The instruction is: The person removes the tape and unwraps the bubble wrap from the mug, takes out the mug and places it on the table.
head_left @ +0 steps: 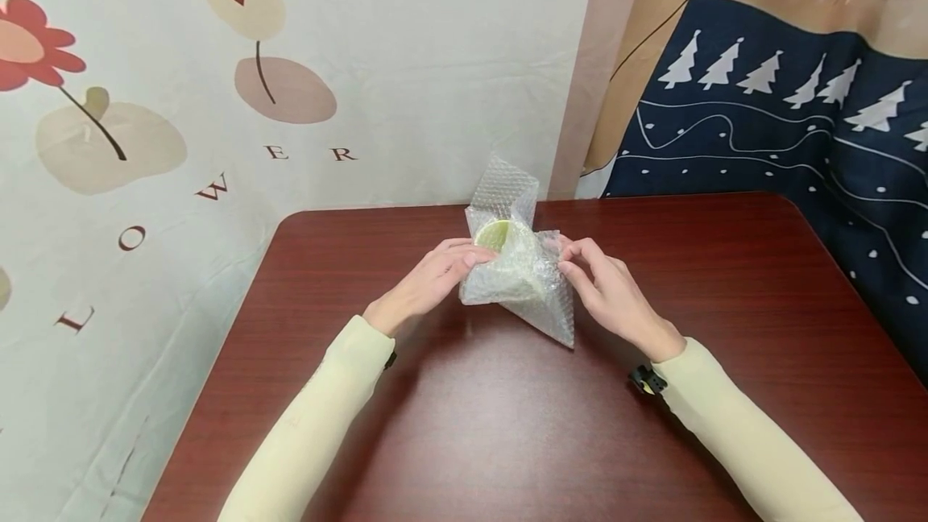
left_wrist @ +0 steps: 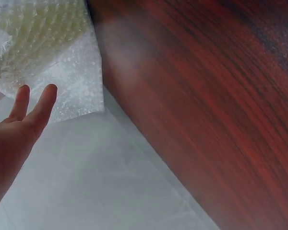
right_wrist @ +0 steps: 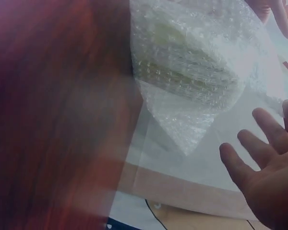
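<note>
A pale green, round-rimmed vessel like a bowl [head_left: 493,234] lies partly wrapped in clear bubble wrap [head_left: 516,274] near the table's far edge. One strip of the wrap stands up behind it, and a pointed corner hangs toward the front right. At the left side, my left hand [head_left: 435,279] holds the folded wrap by the rim, thumb on top; its other fingers [left_wrist: 48,98] spread below in the left wrist view. My right hand [head_left: 616,296] pinches the wrap's right edge between thumb and index finger, the remaining fingers [right_wrist: 235,160] held loosely apart.
The dark red wooden table [head_left: 493,425] has rounded far corners. Right behind it hangs a pale cloth [head_left: 435,87] printed with flowers and letters. A navy cloth [head_left: 768,127] with white trees covers the right side.
</note>
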Tool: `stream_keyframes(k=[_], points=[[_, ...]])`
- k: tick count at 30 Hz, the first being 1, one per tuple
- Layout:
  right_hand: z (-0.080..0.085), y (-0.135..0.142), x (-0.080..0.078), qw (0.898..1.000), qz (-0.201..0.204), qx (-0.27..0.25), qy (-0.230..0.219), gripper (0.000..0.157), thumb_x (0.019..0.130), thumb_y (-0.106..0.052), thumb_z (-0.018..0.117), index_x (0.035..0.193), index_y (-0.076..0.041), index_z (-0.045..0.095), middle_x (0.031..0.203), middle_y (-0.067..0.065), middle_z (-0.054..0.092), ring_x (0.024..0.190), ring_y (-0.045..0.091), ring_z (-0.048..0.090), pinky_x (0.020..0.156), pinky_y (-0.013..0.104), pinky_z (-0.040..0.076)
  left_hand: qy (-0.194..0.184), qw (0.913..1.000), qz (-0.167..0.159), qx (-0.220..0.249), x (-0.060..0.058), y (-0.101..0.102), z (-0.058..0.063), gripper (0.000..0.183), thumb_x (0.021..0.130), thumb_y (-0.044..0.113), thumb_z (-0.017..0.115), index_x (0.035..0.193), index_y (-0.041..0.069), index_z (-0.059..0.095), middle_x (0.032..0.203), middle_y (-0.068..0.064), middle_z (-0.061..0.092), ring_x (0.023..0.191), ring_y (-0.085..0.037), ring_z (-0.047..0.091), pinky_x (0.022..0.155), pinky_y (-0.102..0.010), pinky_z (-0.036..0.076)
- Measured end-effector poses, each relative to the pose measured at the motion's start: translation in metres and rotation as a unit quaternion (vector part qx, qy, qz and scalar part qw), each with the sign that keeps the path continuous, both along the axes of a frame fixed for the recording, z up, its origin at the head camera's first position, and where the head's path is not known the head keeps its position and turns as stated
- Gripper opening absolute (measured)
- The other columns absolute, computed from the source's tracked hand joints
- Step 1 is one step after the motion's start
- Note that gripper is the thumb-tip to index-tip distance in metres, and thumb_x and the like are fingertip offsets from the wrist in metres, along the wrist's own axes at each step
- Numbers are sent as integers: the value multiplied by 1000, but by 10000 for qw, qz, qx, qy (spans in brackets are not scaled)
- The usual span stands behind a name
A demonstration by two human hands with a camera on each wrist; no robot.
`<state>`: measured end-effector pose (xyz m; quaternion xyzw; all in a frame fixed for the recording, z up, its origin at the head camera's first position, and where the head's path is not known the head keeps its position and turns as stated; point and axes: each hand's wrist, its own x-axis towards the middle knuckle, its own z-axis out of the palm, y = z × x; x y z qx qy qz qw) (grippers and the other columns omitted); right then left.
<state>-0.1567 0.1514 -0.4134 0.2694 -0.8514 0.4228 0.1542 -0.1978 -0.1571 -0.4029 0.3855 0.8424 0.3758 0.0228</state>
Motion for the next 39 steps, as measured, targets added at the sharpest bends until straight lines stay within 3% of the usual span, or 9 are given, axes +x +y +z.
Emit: stream_keyframes(k=[4, 7, 9, 13, 19, 26, 30, 35, 39], points=[[-2, 3, 6, 9999, 143, 44, 64, 17, 99, 0, 67, 105, -10, 54, 127, 15, 70, 118, 27, 68, 72, 22, 44, -116, 9999, 24, 76, 0, 0, 1, 85, 107, 65, 16, 137, 4, 67, 141, -7, 65, 143, -29, 43, 120, -42, 29], [-2, 5, 9, 9994, 275, 60, 180, 19, 97, 1, 69, 104, -11, 55, 143, 16, 62, 131, 29, 61, 79, 24, 48, -223, 9996, 75, 144, 0, 0, 1, 86, 106, 67, 17, 135, 4, 68, 139, -7, 66, 143, -29, 43, 120, -42, 29], [-3, 6, 10, 9989, 373, 72, 283, 20, 96, 2, 70, 103, -12, 56, 144, 15, 61, 133, 28, 59, 79, 26, 49, -260, 9995, 109, 166, 1, 0, 2, 88, 105, 69, 16, 134, 5, 69, 139, -7, 66, 143, -29, 43, 119, -43, 30], [-3, 6, 12, 9976, 496, 105, 465, 22, 94, 2, 72, 103, -14, 59, 143, 12, 63, 135, 27, 57, 90, 22, 50, -275, 9994, 134, 187, 1, 0, 2, 90, 104, 71, 15, 133, 6, 70, 138, -7, 66, 143, -29, 43, 119, -44, 30], [-1, 4, 17, 9953, 872, 11, 427, 24, 94, 3, 72, 105, -16, 62, 140, 9, 66, 141, 28, 51, 109, 17, 39, -110, 9999, 70, 106, 0, 0, 0, 86, 107, 66, 13, 133, 7, 70, 138, -6, 67, 142, -27, 44, 119, -42, 30], [2, 3, 25, 9933, 1131, -186, 116, 4, 103, -16, 66, 103, -15, 63, 143, 4, 64, 143, 25, 49, 110, 19, 41, -281, 9991, -25, 332, 0, 0, 0, 97, 103, 70, 6, 133, 5, 70, 138, -8, 67, 141, -29, 46, 120, -42, 27], [2, 2, 28, 9902, 1376, -212, 85, 8, 105, -22, 63, 104, -14, 64, 142, 6, 64, 140, 25, 53, 111, 20, 41, -515, 9977, 72, 432, 0, 1, 0, 99, 100, 74, 8, 131, 5, 72, 137, -7, 68, 143, -28, 45, 121, -43, 27], [2, 1, 31, 9844, 1758, -37, -64, 1, 104, -18, 65, 104, -18, 65, 143, 5, 63, 135, 21, 57, 109, 21, 42, -638, 9968, 239, 428, 0, 1, -1, 98, 99, 76, 12, 130, 7, 73, 137, -6, 68, 144, -26, 43, 121, -44, 28], [2, -1, 33, 9808, 1945, 155, -21, 13, 100, -8, 70, 104, -20, 67, 142, 2, 63, 131, 21, 60, 107, 21, 44, -435, 9981, 201, 385, 0, 2, -2, 96, 102, 72, 10, 129, 5, 73, 135, -7, 69, 141, -28, 47, 121, -43, 28]])
